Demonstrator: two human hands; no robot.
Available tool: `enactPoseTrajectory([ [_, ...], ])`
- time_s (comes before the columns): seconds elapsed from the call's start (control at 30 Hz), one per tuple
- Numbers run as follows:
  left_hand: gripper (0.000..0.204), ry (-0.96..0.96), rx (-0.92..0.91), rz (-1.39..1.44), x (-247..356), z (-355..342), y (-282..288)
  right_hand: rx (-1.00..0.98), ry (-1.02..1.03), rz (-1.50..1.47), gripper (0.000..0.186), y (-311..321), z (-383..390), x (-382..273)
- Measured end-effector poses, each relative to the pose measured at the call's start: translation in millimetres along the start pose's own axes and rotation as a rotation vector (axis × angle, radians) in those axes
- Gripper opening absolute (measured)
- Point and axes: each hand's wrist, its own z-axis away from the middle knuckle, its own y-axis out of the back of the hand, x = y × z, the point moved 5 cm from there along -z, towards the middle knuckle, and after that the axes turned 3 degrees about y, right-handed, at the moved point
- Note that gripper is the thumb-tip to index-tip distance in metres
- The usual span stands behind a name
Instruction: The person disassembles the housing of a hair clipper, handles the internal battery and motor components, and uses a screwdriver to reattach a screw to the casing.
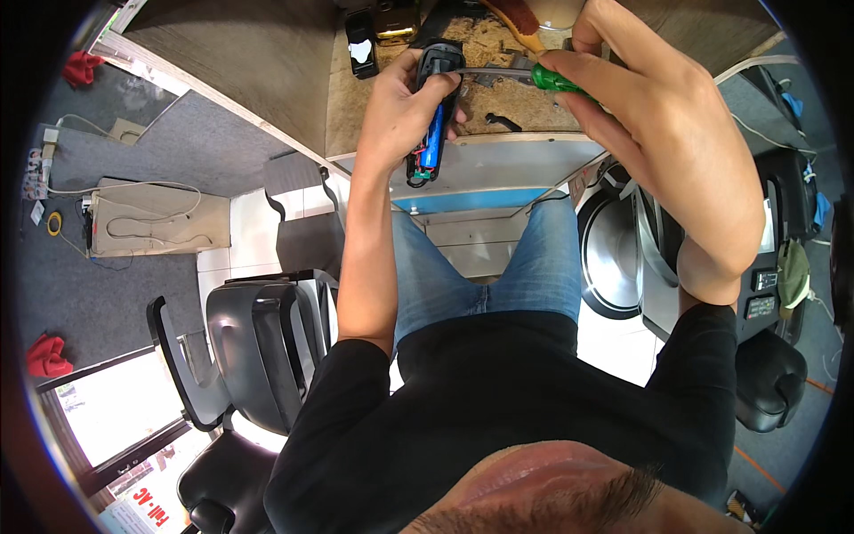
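My left hand is closed round an opened black handheld device, with the thumb across its upper part. A blue battery, red wires and a bit of green board show in its open lower half. My right hand grips the green handle of a screwdriver. Its shaft points left, and the tip meets the device close to my left thumb; exactly what it touches is too small to tell. Beneath both hands is a worn wooden worktop. A small black curved piece lies near its front edge.
A black device with a white patch, a gold-and-black device and a wooden-handled brush lie farther back. Wooden side walls flank the worktop. Black padded chairs stand at left, and a round metallic-rimmed object at right.
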Motion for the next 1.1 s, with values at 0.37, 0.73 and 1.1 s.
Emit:
enactPoseTrajectory([
  [0.37, 0.023, -0.002, -0.001, -0.022, 0, -1, -4, -0.156, -0.094, -0.118, 0.015, 0, -13, 4],
  [0.73, 0.021, -0.003, 0.009, 0.018, 2, 1, -2, -0.029, -0.080, -0.269, 0.022, -4, 9, -2],
  [1.1, 0.020, -0.006, 0.027, 0.025, 2, 0, -2, 0.151, -0.120, -0.084, 0.023, -15, 14, 4],
])
